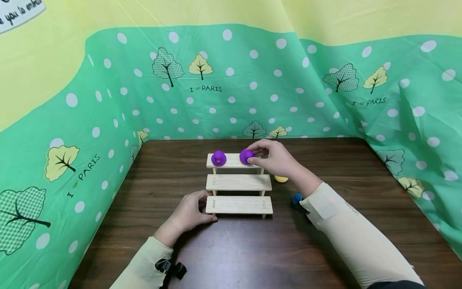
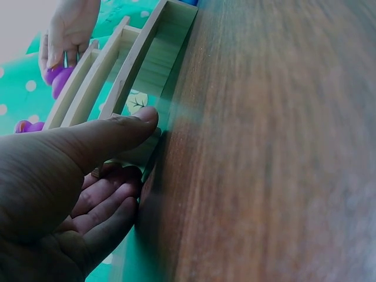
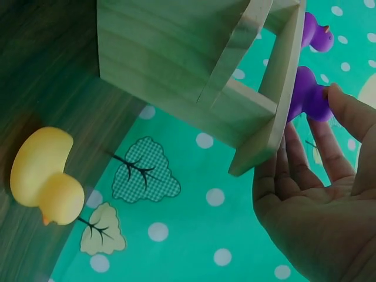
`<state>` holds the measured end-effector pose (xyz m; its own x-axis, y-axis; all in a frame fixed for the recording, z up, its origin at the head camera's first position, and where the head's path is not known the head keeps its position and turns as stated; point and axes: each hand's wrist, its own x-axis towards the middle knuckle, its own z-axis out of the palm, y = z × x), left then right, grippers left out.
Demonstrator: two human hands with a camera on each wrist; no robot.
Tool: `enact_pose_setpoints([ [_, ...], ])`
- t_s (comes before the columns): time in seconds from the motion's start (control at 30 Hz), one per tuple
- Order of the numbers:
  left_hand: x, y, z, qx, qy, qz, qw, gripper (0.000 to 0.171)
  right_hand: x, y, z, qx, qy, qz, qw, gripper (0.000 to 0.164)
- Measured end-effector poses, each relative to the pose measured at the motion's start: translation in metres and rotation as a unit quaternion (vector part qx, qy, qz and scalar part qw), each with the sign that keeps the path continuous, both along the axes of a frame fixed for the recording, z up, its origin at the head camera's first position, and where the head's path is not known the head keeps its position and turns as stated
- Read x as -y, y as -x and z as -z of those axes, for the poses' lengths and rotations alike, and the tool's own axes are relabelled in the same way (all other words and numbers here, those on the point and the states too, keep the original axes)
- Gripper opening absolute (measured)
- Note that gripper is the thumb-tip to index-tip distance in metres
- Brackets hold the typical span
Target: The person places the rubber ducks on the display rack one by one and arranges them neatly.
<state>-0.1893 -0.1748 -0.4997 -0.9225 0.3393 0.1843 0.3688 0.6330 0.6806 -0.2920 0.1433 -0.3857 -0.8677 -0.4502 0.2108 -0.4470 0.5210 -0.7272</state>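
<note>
Across your dark desk (image 1: 166, 168), your left hand (image 1: 190, 209) grips the wooden stand (image 1: 239, 182)'s lower left end. Your right hand (image 1: 271, 156), nearer, pinches the purple duck (image 1: 245, 155) toward the top tier (image 1: 232, 161)'s right end.

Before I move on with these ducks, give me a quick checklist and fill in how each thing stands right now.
1. Right hand on the right purple duck: ok, pinching it.
2. That duck flat on the top shelf: cannot tell, the hand partly covers it.
3. Left purple duck on the top shelf: ok.
4. Left hand at the left end of the wooden stand: ok, curled around it.
5. Yellow duck on the stand: not ok, it's on the table.
6. Blue object identified: cannot tell, too little shows.
</note>
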Motion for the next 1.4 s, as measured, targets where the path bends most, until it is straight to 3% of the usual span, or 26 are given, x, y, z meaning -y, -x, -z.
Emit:
enact_pose_setpoints([
  [0.53, 0.0, 0.0, 0.001, 0.006, -0.003, -0.001, 1.0, 0.054, 0.014, -0.001, 0.003, 0.015, 0.007, -0.011, 1.0, 0.024],
  [1.4, 0.0, -0.001, -0.001, 0.003, -0.001, 0.001, 1.0, 0.051, 0.019, -0.002, 0.006, 0.013, -0.003, 0.005, 1.0, 0.026],
])
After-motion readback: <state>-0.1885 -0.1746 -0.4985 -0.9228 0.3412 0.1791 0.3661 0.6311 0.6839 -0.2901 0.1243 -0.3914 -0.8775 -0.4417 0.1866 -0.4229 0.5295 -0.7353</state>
